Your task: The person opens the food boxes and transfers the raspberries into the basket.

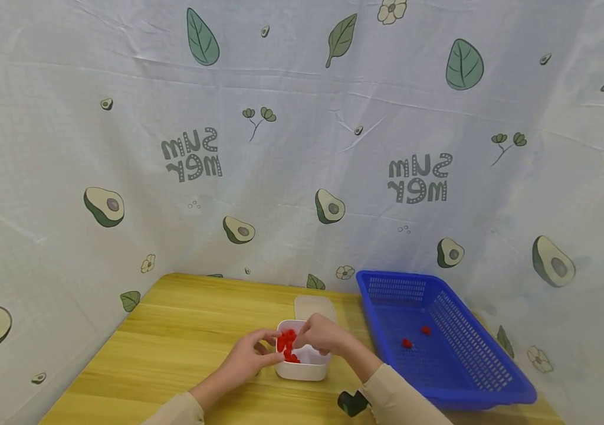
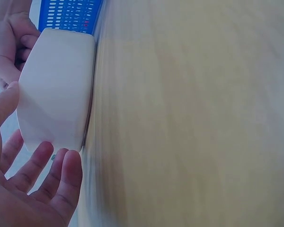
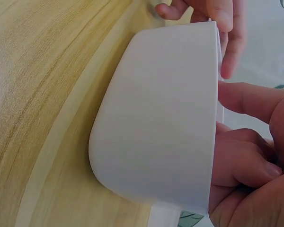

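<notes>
A white, rounded box (image 1: 302, 370) stands on the wooden table with small red pieces (image 1: 288, 342) heaped in its left half. Their exact kind is too small to make out. My left hand (image 1: 251, 353) holds the box at its left side, with thumb and fingers spread about the rim, as the left wrist view shows on the box wall (image 2: 57, 90). Over the right part of the opening, my right hand (image 1: 324, 335) reaches in with curled fingers, close to the red pieces. The box wall (image 3: 156, 113) hides its fingertips in the right wrist view.
A blue perforated basket (image 1: 445, 395) stands to the right, with two red pieces (image 1: 407, 343) on its floor. Behind the box lies a pale flat lid (image 1: 314, 306). A printed curtain (image 1: 281, 177) hangs at the table's back and sides. A black object (image 1: 352, 403) shows by the right sleeve.
</notes>
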